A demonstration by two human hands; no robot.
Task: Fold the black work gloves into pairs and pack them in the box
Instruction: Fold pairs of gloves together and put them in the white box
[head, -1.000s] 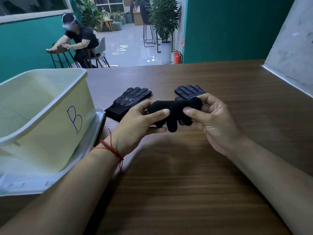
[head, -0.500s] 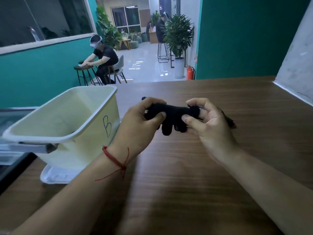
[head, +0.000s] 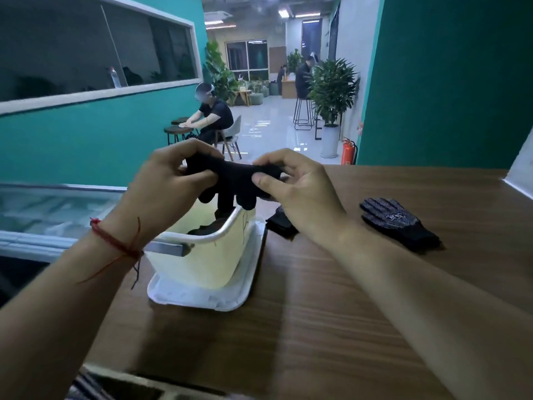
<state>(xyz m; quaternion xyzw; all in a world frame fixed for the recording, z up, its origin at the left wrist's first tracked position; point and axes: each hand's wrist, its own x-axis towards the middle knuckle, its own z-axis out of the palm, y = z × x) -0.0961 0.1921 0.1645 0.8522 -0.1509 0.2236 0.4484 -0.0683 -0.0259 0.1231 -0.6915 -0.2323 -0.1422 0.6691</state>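
Note:
Both hands hold a folded pair of black gloves [head: 230,176] in the air, just above the far rim of the cream plastic box [head: 213,255]. My left hand [head: 164,183] grips its left end and my right hand [head: 297,186] pinches its right end; the glove fingers hang down toward the box. Dark gloves [head: 206,228] lie inside the box. A loose dotted black glove [head: 396,222] lies flat on the table to the right. Another black glove [head: 281,222] lies beside the box, partly hidden by my right wrist.
The box stands on its white lid [head: 202,298] near the left edge of the wooden table [head: 317,327]. A glass-topped surface [head: 43,209] lies left of the table. A seated person [head: 212,118] works at a small table in the background.
Both hands have carried the folded pair left and up, from over the table to above the box. The view turned left, so the loose gloves now appear on the right.

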